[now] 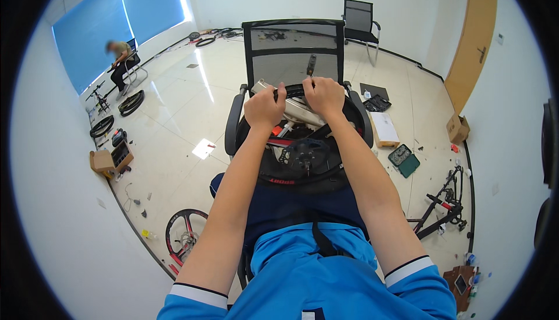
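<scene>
A black bicycle wheel [343,163] with a thick tyre leans between my lap and the chair in front. A dark toothed disc and hub [307,154] sit at its middle. My left hand [265,107] is closed round the wheel's far rim, thumb up. Right of it, my right hand [324,96] grips the same rim, a small gap apart. Just beyond the right hand a black-handled tool [311,65] stands up; whether that hand touches it I cannot tell. Through the wheel show a silvery metal case [300,110] and a red-and-white item [284,129] on the chair seat.
The black mesh-backed chair [294,43] stands directly ahead. To the right lie a white box [384,129], a green case [404,161] and a bicycle frame [445,206]. At left are a red-spoked wheel [185,232], a cardboard box [102,161] and a seated person [121,58].
</scene>
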